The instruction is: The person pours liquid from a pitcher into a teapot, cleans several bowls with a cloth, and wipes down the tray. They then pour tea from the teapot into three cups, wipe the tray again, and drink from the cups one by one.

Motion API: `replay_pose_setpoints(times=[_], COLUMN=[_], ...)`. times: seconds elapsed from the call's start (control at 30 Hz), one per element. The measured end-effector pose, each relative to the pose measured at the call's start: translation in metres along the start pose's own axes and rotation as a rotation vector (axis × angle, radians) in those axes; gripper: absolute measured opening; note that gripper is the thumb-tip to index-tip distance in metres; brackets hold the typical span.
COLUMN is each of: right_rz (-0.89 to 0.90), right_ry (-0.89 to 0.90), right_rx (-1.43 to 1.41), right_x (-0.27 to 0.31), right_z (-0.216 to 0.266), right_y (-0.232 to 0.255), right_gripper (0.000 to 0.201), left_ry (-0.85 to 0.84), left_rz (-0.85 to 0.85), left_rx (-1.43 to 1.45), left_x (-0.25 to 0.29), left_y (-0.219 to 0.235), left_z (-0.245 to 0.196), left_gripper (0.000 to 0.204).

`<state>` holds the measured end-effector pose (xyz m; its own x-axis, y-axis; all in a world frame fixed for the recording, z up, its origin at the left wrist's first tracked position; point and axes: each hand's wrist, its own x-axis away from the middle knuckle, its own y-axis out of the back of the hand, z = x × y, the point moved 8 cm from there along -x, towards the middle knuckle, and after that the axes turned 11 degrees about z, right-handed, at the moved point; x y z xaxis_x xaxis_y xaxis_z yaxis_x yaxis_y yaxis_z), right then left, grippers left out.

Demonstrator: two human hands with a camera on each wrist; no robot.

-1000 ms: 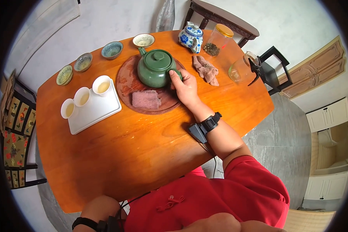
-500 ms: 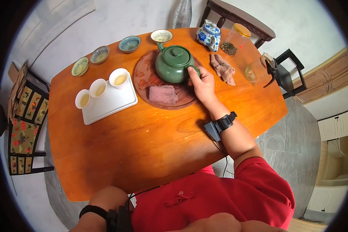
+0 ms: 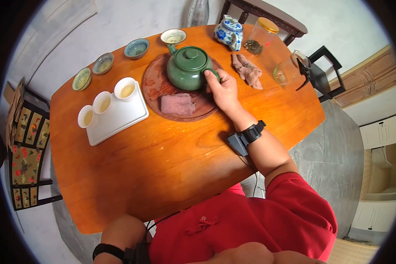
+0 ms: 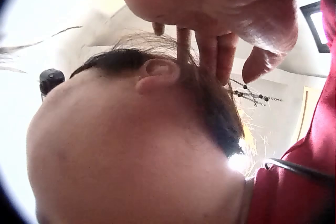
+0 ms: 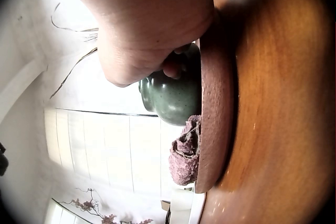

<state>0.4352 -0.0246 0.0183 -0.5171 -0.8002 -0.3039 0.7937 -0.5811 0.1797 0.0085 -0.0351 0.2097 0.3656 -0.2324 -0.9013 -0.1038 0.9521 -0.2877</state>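
Note:
The right hand [image 3: 223, 91] holds the handle of a green lidded teapot [image 3: 188, 69], thumb on top of the handle. The teapot stands on a round reddish-brown board [image 3: 152, 90] with a folded pink cloth [image 3: 177, 104] before it. In the right wrist view the curled hand [image 5: 152, 29] partly covers the teapot [image 5: 173, 95], and the cloth [image 5: 186, 153] lies beside it. Raised beside the person's head, the left hand [image 4: 210, 8] has its fingers extended down at the hair behind the ear, holding nothing visible; the head view shows only that arm.
Left of the board, three white cups [image 3: 103, 103] of pale liquid stand at a white tray [image 3: 119, 119]. Several bowls [image 3: 137, 48] line the far edge. Rightward are a blue-white teapot [image 3: 229, 32], a jar [image 3: 260, 37], a crumpled cloth [image 3: 247, 71] and a glass pot [image 3: 286, 72].
The head view has shifted right, then partly back, moving the whole scene in the picture. The right hand keeps its hold on the teapot, which stays on the board.

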Motion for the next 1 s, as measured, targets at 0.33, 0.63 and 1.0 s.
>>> replay_pose_setpoints(times=[0.33,0.63,1.0], right_rz=[0.008,0.025,0.023], right_ry=[-0.004,0.004,0.031], right_rx=[-0.026,-0.046,-0.056], right_x=[0.000,0.002,0.001], right_z=[-0.001,0.006,0.005], right_y=[-0.003,-0.003,-0.002], right_gripper=[0.033,0.035,0.031], left_ry=[-0.095,0.460,0.821], left_rz=[-0.105,0.467,0.775], left_rx=[-0.588,-0.014,0.081], left_x=[-0.045,-0.028,-0.004], left_y=[-0.030,-0.068,-0.083], left_z=[0.005,0.049,0.076], left_gripper=[0.017,0.023,0.020])
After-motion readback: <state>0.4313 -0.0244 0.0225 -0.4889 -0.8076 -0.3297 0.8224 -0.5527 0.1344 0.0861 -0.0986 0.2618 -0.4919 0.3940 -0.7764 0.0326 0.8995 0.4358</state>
